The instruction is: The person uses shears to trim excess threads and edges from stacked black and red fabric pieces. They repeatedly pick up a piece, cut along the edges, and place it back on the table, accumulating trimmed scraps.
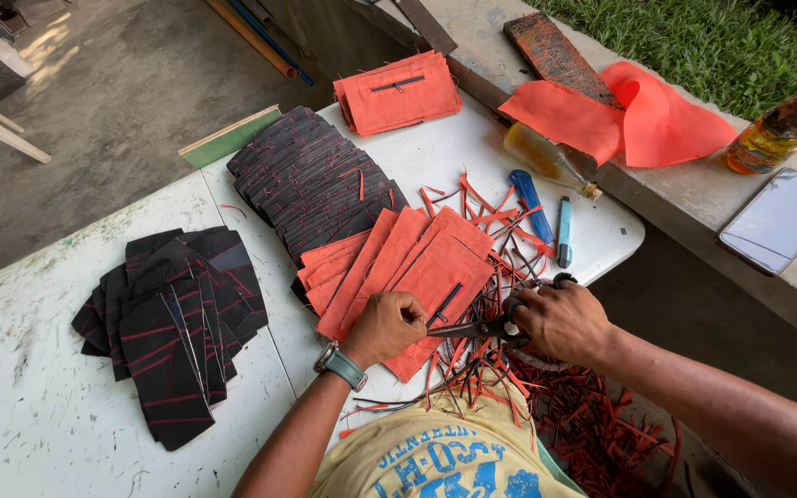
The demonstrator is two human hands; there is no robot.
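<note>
The orange fabric piece (435, 290) with a black zipper lies on top of a fanned stack of like orange pieces (362, 263) near the table's (39, 406) front edge, directly between the two hands. The left hand (387, 325) is closed on its lower edge, pinching the cloth between thumb and fingers, and sits at about 7 o'clock from the piece. The right hand (560, 321), at about 4 o'clock from it, is curled shut around the handles of black scissors (477, 328), whose blades point toward 9 o'clock and reach the piece's lower right edge, close to the left hand's knuckles. The piece's long axis runs from 7 o'clock up to 1 o'clock, and its short zipper follows the same slant. Cut red and black trimmings (509, 369) are heaped at 5 o'clock from the piece, spilling off the table. A fan of black panels with red stitching (315, 180) lies at 11 o'clock, another black stack (172, 323) at 9 o'clock. Two blue utility knives (546, 217) rest at 1 o'clock.
</note>
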